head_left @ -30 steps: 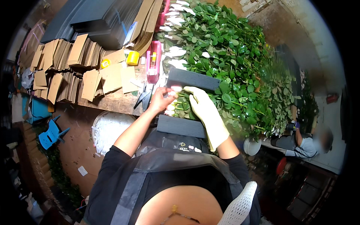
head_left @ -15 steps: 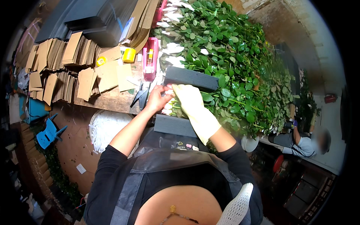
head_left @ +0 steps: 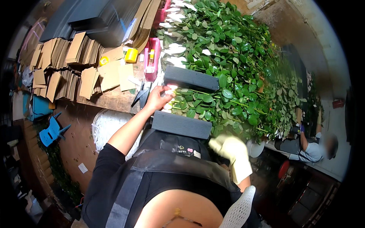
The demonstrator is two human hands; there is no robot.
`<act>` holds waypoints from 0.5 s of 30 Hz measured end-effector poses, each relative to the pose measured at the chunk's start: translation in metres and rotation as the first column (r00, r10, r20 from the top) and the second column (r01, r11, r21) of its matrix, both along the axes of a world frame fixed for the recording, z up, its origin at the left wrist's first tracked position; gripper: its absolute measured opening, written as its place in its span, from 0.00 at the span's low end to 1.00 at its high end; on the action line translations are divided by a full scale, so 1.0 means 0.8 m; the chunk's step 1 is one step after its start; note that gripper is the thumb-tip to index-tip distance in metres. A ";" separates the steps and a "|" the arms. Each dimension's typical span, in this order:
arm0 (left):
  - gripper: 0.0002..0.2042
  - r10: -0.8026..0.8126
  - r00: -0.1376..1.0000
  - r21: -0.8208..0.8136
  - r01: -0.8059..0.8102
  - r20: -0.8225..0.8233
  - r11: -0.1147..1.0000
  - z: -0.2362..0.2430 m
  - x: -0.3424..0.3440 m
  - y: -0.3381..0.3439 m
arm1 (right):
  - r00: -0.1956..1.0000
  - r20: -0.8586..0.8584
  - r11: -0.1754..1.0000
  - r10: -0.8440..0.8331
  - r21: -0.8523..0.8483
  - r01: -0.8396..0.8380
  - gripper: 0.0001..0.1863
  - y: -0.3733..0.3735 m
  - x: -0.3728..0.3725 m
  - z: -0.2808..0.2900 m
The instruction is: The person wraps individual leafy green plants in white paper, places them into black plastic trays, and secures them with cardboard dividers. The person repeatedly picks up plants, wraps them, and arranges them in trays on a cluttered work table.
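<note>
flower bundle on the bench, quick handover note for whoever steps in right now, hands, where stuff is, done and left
Left hand: bare, resting on the wrapped flower heads at the bundle's left end; whether it grips them cannot be told.
Right hand: in a pale glove, off the bundle, low at the right, holding nothing visible.
The leafy stems lie between two dark ribbed blocks, one above and one below.
Scissors and a pink tape dispenser sit just left of the bundle.
Done: stems laid in the blocks. Left: no tie or sleeve shows on this bundle.

Green leaves (head_left: 228, 57), dark grey ribbed blocks (head_left: 181, 124), pink tape dispenser (head_left: 151, 59), yellow glove (head_left: 232, 152).
</note>
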State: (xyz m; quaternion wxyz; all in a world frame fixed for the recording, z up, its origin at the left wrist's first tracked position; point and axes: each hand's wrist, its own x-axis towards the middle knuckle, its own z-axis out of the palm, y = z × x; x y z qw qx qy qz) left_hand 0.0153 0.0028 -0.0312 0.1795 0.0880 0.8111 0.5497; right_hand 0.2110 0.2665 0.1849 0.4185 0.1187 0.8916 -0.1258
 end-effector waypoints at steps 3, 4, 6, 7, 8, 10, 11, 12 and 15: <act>0.19 -0.105 0.991 -0.024 0.103 -0.085 0.994 0.000 -0.003 0.007 | 0.951 -0.031 0.895 -0.308 -0.348 0.278 0.25 -0.029 0.013 0.005; 0.17 -0.088 0.996 0.127 0.084 0.026 0.988 -0.019 -0.005 -0.007 | 0.867 -0.053 0.767 -0.495 -0.495 0.407 0.24 -0.035 0.006 0.006; 0.14 -0.127 0.992 0.142 0.127 -0.009 0.982 -0.037 -0.009 -0.019 | 0.607 -0.011 0.281 -0.795 -0.893 0.351 0.23 -0.035 -0.005 -0.047; 0.13 -0.180 0.973 0.006 0.183 -0.146 0.983 -0.018 -0.011 -0.011 | 0.591 -0.075 0.286 -0.803 -0.919 0.272 0.22 -0.047 -0.019 -0.040; 0.14 -0.143 0.985 0.087 0.151 -0.097 0.985 -0.029 -0.011 -0.015 | 0.591 -0.139 0.292 -0.794 -0.941 0.172 0.21 -0.057 -0.034 -0.037; 0.16 -0.089 0.996 0.252 0.081 0.018 0.964 -0.063 -0.014 -0.022 | 0.783 -0.392 0.610 -0.483 -0.792 -0.021 0.18 -0.054 -0.052 -0.040; 0.18 -0.193 0.962 -0.003 0.196 -0.191 0.981 -0.040 -0.014 -0.022 | 0.795 -0.374 0.614 -0.477 -0.789 -0.003 0.13 -0.060 -0.061 -0.035; 0.17 -0.107 0.993 0.148 0.112 -0.040 0.983 -0.016 -0.008 -0.019 | 0.838 -0.314 0.669 -0.446 -0.739 0.080 0.12 -0.063 -0.065 -0.021; 0.18 0.089 0.915 0.259 -0.203 0.393 0.944 0.006 -0.001 -0.042 | 0.882 -0.304 0.628 -0.361 -0.778 -0.011 0.12 -0.063 -0.062 -0.015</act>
